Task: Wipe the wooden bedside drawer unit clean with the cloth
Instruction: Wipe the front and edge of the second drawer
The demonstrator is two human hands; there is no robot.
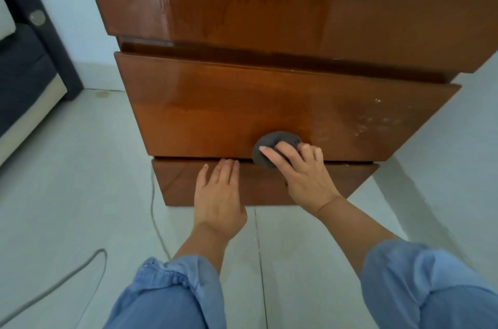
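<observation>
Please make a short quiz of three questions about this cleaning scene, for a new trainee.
1. True or false: the right hand presses the grey cloth against the upper drawer front.
2. Where does the left hand rest? A) on the top of the unit B) flat on the lower drawer front C) on the floor
3. Fill in: whitish marks show on the upper drawer front, to the ____ of the cloth.

Key: 1 true; 2 B; 3 right
</observation>
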